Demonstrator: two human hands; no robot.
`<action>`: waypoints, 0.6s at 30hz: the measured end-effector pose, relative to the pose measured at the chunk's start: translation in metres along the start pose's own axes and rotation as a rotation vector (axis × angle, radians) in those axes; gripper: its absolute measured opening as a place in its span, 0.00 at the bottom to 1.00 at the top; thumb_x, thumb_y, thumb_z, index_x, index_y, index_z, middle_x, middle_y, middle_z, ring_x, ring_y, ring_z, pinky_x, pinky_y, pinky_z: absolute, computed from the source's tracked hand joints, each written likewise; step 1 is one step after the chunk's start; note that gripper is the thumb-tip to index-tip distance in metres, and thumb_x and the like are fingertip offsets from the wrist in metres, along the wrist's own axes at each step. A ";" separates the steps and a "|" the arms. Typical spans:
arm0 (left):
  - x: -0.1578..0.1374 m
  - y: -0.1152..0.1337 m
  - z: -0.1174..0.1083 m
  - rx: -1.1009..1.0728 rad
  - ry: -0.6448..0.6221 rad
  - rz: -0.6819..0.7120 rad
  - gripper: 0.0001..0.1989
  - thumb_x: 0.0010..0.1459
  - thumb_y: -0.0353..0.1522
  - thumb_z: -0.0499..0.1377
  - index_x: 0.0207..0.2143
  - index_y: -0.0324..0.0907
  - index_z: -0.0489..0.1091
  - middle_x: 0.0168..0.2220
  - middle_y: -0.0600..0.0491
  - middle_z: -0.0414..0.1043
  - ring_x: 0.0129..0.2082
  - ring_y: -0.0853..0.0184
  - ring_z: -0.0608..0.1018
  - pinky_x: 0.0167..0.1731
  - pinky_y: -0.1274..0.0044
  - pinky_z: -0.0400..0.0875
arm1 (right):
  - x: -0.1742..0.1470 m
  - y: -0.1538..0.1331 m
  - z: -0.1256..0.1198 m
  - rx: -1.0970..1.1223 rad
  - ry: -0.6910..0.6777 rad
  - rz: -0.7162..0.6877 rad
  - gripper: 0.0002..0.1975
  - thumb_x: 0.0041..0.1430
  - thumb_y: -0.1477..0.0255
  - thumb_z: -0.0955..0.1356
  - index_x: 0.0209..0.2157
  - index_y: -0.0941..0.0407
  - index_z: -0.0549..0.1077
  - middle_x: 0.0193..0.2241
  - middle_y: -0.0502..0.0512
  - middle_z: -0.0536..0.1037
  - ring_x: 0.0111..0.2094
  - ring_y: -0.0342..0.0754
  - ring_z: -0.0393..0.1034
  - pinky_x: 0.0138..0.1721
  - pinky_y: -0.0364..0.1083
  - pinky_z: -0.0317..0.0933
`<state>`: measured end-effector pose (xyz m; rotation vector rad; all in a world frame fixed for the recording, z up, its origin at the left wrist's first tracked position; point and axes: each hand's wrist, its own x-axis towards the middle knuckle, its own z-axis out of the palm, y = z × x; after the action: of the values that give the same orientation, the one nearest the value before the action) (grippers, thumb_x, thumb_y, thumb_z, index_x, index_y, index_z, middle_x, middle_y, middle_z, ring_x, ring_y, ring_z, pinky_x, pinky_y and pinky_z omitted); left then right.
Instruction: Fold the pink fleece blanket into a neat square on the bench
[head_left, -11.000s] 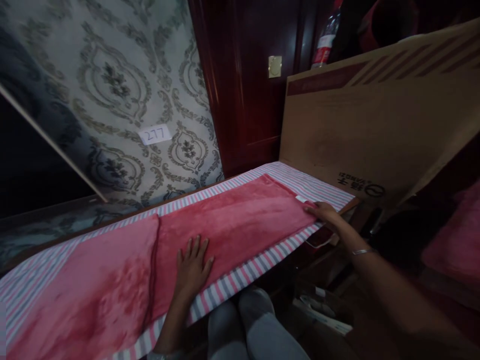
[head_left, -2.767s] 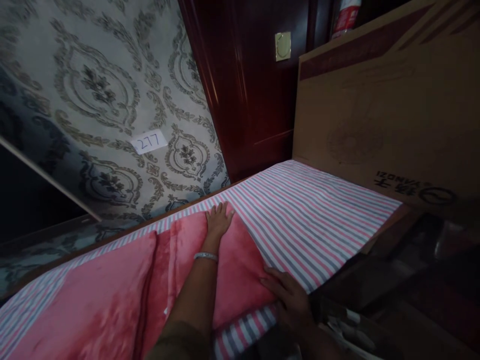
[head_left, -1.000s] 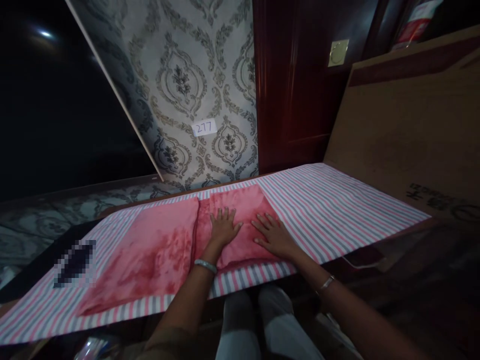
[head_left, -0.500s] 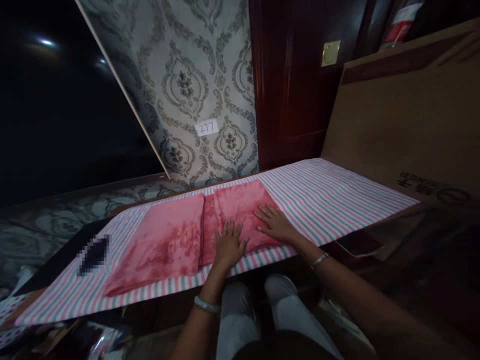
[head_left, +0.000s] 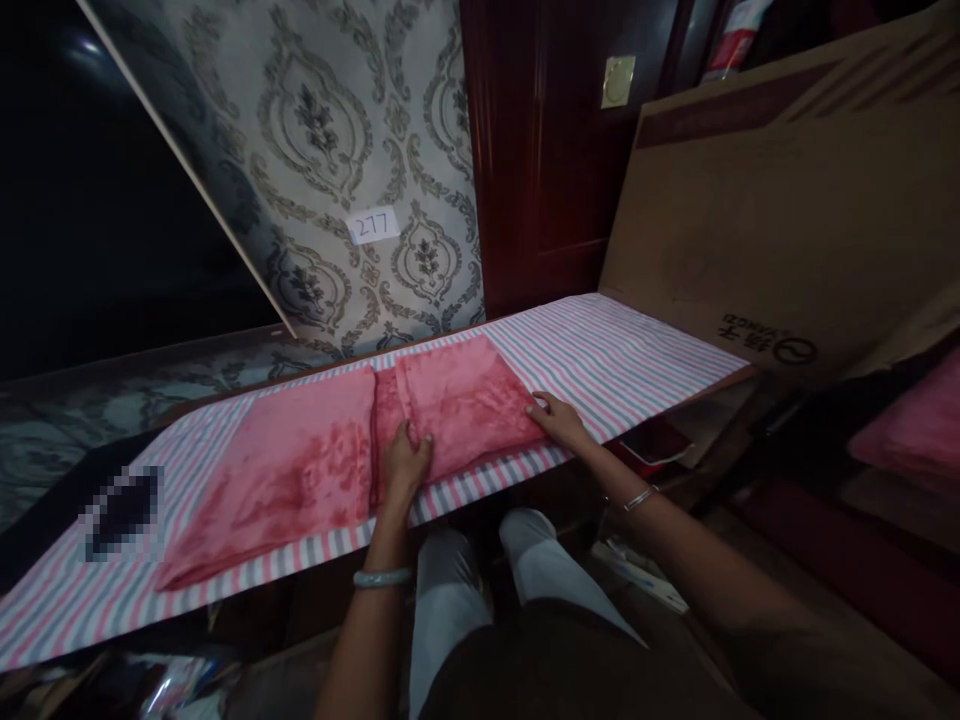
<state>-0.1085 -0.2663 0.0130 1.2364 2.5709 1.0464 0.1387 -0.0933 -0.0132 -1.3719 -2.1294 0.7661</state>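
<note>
A pink plush cloth (head_left: 457, 410) lies folded on a striped sheet, its two side panels turned inward with a narrow darker gap between them. At that gap my left hand (head_left: 406, 462) has its thumb and fingers closed on the inner edge of the right panel. My right hand (head_left: 564, 422) pinches the folded outer edge at the cloth's right side. The left panel (head_left: 300, 440) lies flat, and neither hand touches it.
A pink, white and grey striped sheet (head_left: 622, 350) covers the tabletop. A large cardboard box (head_left: 757, 200) stands at the right, and a dark screen (head_left: 97, 230) at the left. A blurred-out dark patch (head_left: 124, 515) is on the sheet's left part.
Both hands were lying flat on the right panel with fingers spread. Now their fingers have closed at its two side edges. The view has turned to the right.
</note>
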 end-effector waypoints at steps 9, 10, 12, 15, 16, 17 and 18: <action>0.003 0.005 0.012 -0.173 0.026 0.018 0.35 0.55 0.26 0.57 0.65 0.35 0.56 0.58 0.37 0.70 0.58 0.55 0.73 0.58 0.66 0.66 | -0.012 -0.002 0.007 -0.108 0.003 -0.064 0.30 0.62 0.61 0.67 0.64 0.50 0.63 0.47 0.56 0.79 0.48 0.57 0.74 0.45 0.48 0.64; 0.002 0.003 0.012 -0.167 0.020 0.015 0.35 0.55 0.26 0.57 0.66 0.35 0.56 0.57 0.37 0.71 0.58 0.54 0.73 0.57 0.64 0.66 | -0.013 0.000 0.007 -0.097 0.005 -0.065 0.30 0.62 0.61 0.67 0.64 0.50 0.63 0.47 0.56 0.79 0.48 0.57 0.74 0.46 0.49 0.64; 0.003 0.001 0.012 -0.182 0.018 0.014 0.35 0.55 0.26 0.58 0.65 0.36 0.56 0.56 0.37 0.72 0.57 0.53 0.73 0.57 0.63 0.67 | -0.013 0.003 0.007 -0.057 0.006 -0.066 0.31 0.61 0.60 0.67 0.64 0.50 0.63 0.49 0.56 0.79 0.49 0.58 0.73 0.48 0.50 0.64; 0.004 -0.001 0.007 -0.278 0.012 0.012 0.35 0.54 0.28 0.60 0.64 0.36 0.58 0.59 0.39 0.68 0.61 0.54 0.70 0.60 0.64 0.64 | -0.011 0.011 0.007 0.064 -0.009 -0.071 0.31 0.61 0.57 0.66 0.64 0.51 0.64 0.52 0.57 0.77 0.53 0.59 0.71 0.53 0.54 0.63; 0.003 -0.002 0.004 -0.324 -0.001 -0.003 0.35 0.54 0.29 0.61 0.64 0.36 0.58 0.62 0.39 0.66 0.63 0.54 0.68 0.61 0.65 0.62 | -0.010 0.014 0.006 0.129 -0.015 -0.082 0.31 0.62 0.55 0.64 0.64 0.51 0.64 0.54 0.57 0.76 0.55 0.59 0.70 0.55 0.55 0.62; 0.002 -0.003 0.001 -0.381 -0.028 -0.032 0.36 0.54 0.30 0.61 0.65 0.37 0.57 0.63 0.39 0.63 0.64 0.55 0.66 0.62 0.65 0.62 | -0.010 0.018 0.005 0.204 -0.021 -0.101 0.30 0.64 0.54 0.62 0.63 0.51 0.64 0.56 0.57 0.74 0.57 0.59 0.67 0.58 0.56 0.60; 0.000 -0.005 -0.002 -0.450 -0.071 -0.067 0.38 0.55 0.32 0.62 0.66 0.38 0.54 0.64 0.39 0.62 0.64 0.55 0.66 0.62 0.65 0.62 | -0.010 0.021 0.003 0.284 -0.030 -0.127 0.30 0.65 0.53 0.60 0.63 0.51 0.65 0.58 0.56 0.72 0.60 0.57 0.65 0.60 0.56 0.58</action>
<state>-0.1120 -0.2697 0.0118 1.0390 2.1390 1.4319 0.1539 -0.0957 -0.0310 -1.0742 -2.0150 0.9980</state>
